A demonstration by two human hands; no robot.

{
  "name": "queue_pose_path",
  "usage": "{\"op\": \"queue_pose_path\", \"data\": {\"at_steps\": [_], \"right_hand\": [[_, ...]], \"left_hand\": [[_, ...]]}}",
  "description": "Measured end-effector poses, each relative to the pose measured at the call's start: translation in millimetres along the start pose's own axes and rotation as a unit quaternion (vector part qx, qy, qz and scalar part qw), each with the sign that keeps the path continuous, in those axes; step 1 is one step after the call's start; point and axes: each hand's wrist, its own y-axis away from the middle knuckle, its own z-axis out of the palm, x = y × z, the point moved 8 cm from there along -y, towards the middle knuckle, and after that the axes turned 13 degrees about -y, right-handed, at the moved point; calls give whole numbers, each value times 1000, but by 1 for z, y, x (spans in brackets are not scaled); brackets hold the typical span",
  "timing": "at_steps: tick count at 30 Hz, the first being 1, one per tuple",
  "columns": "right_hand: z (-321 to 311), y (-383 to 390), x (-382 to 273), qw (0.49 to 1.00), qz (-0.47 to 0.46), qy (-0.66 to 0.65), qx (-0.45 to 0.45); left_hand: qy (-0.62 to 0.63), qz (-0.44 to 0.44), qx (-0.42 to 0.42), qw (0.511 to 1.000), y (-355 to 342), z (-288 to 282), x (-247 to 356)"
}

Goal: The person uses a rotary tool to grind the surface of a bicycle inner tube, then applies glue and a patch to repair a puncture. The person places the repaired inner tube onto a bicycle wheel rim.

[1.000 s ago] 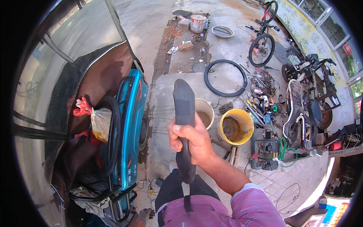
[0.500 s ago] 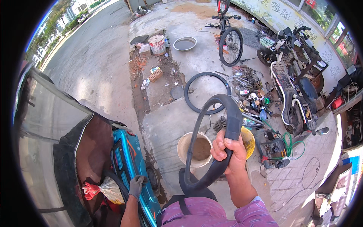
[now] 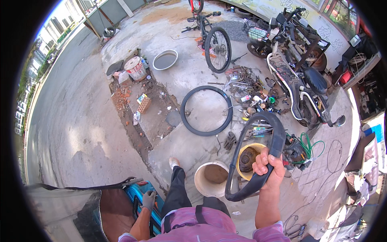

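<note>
Appears to be at a carrying or handling step: holding up a black rubber inner tube (image 3: 278, 135), bent into a long narrow loop, in front of the body at the right. Clamped on the loop's lower right part with the bare right hand (image 3: 269, 169), fingers wrapped around. At the turquoise vehicle body (image 3: 139, 188), resting or gripping, cannot tell which, with the grey-gloved left hand (image 3: 148, 199). Seems to call for keeping that grip firm and swinging the loop clear of the round yellow bucket (image 3: 244, 173), partly hidden behind it, and the off-white bucket (image 3: 197, 179) just beside. Blocked further ahead by a black tyre (image 3: 183, 113) lying flat and a cluttered heap of tools and parts (image 3: 252, 86).
</note>
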Motion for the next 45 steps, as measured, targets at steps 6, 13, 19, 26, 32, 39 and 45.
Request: {"op": "queue_pose_path", "data": {"at_steps": [6,13,19,26,32,39,45], "right_hand": [[-28,-80,39,994,-62,-55,72],[-35,-161,93,979,-117,-89,139],[-28,-175,82,959,-211,-100,159],[9,-210,36,951,-278,-103,91],[-6,-294,-16,938,-326,-1,122],[-129,-475,-22,929,-292,-5,227],[-217,-611,-7,937,-247,-24,244]], "left_hand": [[-54,-39,-116,991,-161,-45,25],[-144,-128,-194,962,-323,-149,68],[-154,-35,-173,972,-455,-153,227],[-177,114,-242,947,-493,-66,413],[-221,126,-324,911,-498,8,488],[-299,81,-322,895,-527,109,591],[-384,257,-356,812,-557,326,735]]}}
